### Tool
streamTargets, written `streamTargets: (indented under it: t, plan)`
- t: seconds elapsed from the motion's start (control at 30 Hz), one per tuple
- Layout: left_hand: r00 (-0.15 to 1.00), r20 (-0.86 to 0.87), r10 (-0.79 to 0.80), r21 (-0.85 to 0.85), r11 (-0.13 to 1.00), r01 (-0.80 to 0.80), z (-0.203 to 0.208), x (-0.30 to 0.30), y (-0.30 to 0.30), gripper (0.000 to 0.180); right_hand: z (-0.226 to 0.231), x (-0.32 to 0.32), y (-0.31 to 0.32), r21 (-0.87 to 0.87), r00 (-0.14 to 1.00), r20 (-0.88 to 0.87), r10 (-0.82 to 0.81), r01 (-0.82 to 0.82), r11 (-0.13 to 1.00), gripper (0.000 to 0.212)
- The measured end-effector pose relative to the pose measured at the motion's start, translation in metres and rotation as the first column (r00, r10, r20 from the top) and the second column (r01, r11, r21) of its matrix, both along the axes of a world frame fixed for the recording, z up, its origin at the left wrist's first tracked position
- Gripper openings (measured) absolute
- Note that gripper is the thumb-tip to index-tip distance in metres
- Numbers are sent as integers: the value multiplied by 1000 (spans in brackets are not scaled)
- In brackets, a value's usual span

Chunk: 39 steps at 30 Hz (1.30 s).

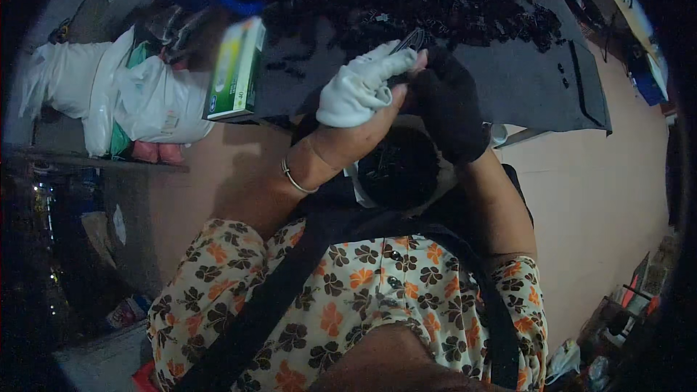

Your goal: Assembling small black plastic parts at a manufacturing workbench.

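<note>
A thin, looped dark piece (pixel 411 40) is held up above the near edge of the desk (pixel 541 76), between the hands and well apart from the lap. It appears to be pinched in the fingertips of the white-gloved left hand (pixel 359 91). The dark-gloved right hand (pixel 451 105) is brought close against it with the fingers bent; whether anything is grasped there cannot be told, as the fingertips are lost in shadow.

By its slender outline, the piece is judged to be very light. Some springiness may be expected, as in wire or thin plastic, though the material cannot be made out. A hard squeeze could bend the loop, and so it would best be taken by the narrow end, lightly, with the far loop left free. Through glove fabric, feel is likely to be dulled and slipping is possible, so a pinch with the tips would serve better than a full fist.

Across the far side of the desk, a broad heap of small dark parts (pixel 472 0) is spread; tangling between them seems likely. More small pieces (pixel 388 163) are seen in a round container below the hands. To the left, a green and white box (pixel 236 72) is stood at the desk's edge.
</note>
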<state>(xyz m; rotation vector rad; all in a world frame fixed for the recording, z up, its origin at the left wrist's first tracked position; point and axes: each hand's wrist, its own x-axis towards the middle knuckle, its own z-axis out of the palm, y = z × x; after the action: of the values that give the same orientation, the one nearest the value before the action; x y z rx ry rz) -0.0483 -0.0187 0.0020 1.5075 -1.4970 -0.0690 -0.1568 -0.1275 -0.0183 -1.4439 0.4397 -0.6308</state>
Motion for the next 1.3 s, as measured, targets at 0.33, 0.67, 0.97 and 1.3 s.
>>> streamTargets:
  t: [0.33, 0.67, 0.97, 1.3]
  plan:
    - [786, -617, 44, 166, 983, 75, 18, 13, 13, 25, 20, -3, 3, -741, 940, 38, -340, 255, 621, 22]
    - [925, -377, -37, 228, 965, 132, 15, 16, 18, 22, 30, -13, -5, -260, 961, -245, 129, -193, 946, 25]
    - [793, 587, 160, 232, 906, -355, 14, 122, -33, 28, 21, -10, -27, -879, 902, -277, -330, -100, 466, 35]
    - [600, 798, 57, 246, 878, -410, 12, 126, -50, 15, 5, 4, -29, -953, 926, -162, -341, -58, 296, 32]
